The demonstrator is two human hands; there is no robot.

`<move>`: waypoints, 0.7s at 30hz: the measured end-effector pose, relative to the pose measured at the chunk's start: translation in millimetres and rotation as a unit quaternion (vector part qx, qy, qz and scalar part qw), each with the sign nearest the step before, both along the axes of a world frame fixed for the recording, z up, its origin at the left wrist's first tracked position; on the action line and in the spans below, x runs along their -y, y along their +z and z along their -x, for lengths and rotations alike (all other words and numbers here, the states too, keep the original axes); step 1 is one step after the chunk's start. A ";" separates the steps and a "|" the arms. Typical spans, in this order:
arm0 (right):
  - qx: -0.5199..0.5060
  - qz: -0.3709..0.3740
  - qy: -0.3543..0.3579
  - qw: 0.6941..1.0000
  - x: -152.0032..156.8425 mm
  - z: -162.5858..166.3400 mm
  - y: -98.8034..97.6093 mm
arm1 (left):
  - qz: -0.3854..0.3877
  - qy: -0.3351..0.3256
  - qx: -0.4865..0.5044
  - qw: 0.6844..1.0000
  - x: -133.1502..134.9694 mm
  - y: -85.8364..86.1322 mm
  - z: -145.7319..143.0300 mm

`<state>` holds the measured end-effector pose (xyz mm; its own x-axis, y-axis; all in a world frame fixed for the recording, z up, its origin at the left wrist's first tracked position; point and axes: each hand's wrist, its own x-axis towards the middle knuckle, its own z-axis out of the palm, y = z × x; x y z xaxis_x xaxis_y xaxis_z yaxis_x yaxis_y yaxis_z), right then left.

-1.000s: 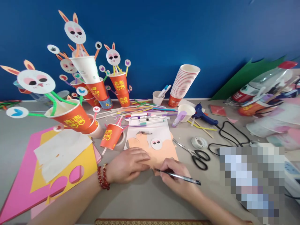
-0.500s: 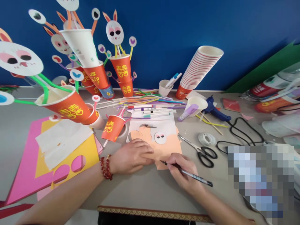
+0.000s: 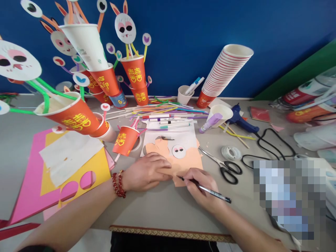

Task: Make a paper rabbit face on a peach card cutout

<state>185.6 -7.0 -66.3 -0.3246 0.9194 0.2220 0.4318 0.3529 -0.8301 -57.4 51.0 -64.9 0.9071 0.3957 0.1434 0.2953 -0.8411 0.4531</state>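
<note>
My right hand point(image 3: 201, 185) is closed round a black pen point(image 3: 210, 191), its tip on the near edge of a sheet of orange paper point(image 3: 187, 165). My left hand point(image 3: 148, 171) lies flat on that sheet's left side, fingers stretched out. A beaded red bracelet circles the left wrist. Above the hands, a round white paper face point(image 3: 179, 151) with pink and black eyes rests on the orange paper. A small pen cap point(image 3: 167, 138) lies just beyond it. White paper point(image 3: 181, 136) sits partly under the orange sheet.
Scissors point(image 3: 228, 171), clear tape point(image 3: 231, 153) and a blue glue gun point(image 3: 241, 120) lie to the right. Behind are markers point(image 3: 174, 122), pipe cleaners and a tall stack of paper cups point(image 3: 225, 73). Red cups with rabbit faces point(image 3: 135, 71) and coloured paper point(image 3: 34, 175) fill the left.
The whole view has shifted slightly. My right hand's pen tip has moved a little along the orange paper's near edge; my left hand stays in place on the sheet.
</note>
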 end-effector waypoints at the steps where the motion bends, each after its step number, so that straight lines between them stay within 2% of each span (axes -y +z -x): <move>1: 0.007 0.000 0.000 1.000 0.2 -0.1 0.0 | -0.001 0.001 0.000 1.000 0.0 0.4 -0.2; 13: 0.015 -0.014 -0.003 1.000 -1.2 2.8 3.5 | -0.014 0.004 0.003 1.000 1.2 1.6 -1.1; 21: 0.015 -0.025 -0.006 1.000 0.2 1.3 -1.9 | -0.013 0.006 0.010 1.000 1.4 0.7 -1.1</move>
